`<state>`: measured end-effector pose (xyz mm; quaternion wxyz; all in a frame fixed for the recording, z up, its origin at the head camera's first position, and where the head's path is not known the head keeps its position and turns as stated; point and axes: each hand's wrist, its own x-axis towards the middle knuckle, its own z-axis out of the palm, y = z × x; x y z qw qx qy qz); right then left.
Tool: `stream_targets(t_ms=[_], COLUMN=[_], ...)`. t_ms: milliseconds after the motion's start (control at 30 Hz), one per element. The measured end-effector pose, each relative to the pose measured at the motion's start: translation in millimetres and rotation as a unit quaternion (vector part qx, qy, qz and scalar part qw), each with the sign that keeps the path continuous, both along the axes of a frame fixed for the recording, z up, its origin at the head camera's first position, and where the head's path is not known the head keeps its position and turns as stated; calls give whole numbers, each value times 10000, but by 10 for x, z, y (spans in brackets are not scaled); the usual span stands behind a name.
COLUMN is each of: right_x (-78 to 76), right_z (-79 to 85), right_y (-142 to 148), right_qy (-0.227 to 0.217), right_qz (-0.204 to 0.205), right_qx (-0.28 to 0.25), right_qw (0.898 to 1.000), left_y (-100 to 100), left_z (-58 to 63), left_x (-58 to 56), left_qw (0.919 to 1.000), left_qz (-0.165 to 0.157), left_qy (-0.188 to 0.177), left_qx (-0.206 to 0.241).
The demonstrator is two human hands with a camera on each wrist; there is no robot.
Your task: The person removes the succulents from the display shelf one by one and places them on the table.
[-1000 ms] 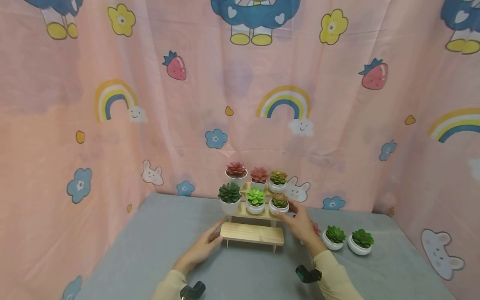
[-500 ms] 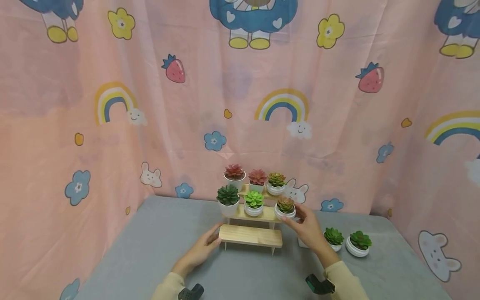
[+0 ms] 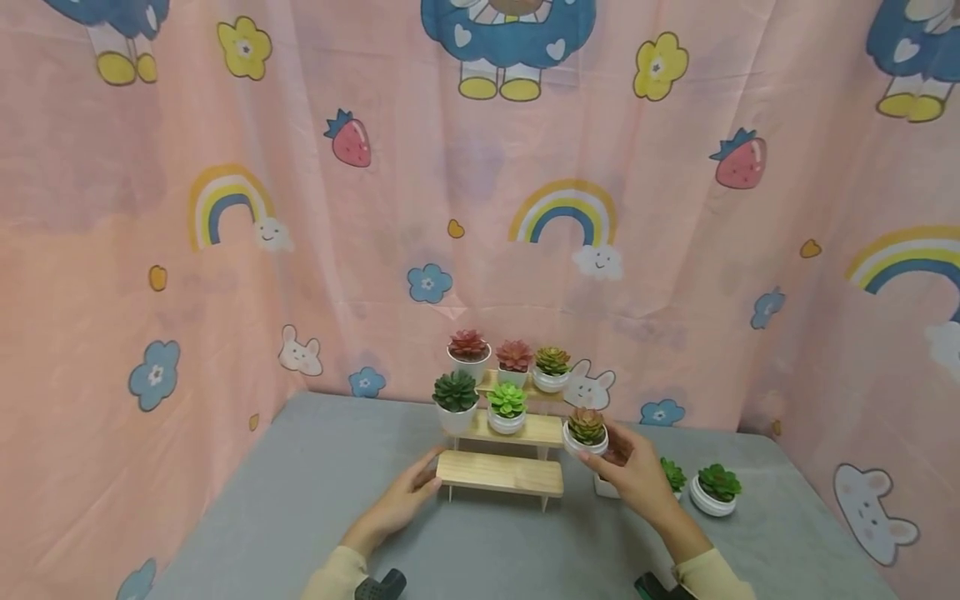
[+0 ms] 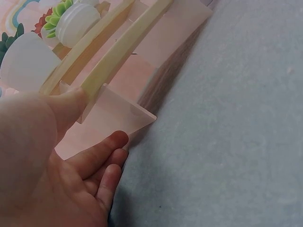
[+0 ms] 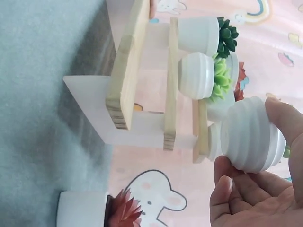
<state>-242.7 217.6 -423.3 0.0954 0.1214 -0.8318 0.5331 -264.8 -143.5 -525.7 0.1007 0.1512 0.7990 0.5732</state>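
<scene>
Pot (image 3: pixel 585 435) with a brownish succulent is pinched between the thumb and curled fingers of the right hand (image 3: pixel 637 475), roughly upright and just beyond the right end of the middle shelf (image 3: pixel 542 429). That shelf's long axis runs left to right, a bright green plant (image 3: pixel 507 407) near its middle, bare wood to the right of it. The right hand is the nearer to this bare end; the left hand (image 3: pixel 399 502), its fingers relaxed, touches the left end of the bottom shelf (image 3: pixel 498 473).
</scene>
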Motion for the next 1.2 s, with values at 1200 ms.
stream_targets(t_ms=[1200], right_x=[416], right_z=[-446], right_y=[420], right_qy=[-1227], right_qz=[-805], right_qx=[739], right_qw=[9864], left_y=[8], left_z=[38], left_x=[39], left_qw=[9999], left_qz=[71], left_qy=[-92], left_qx=[-14])
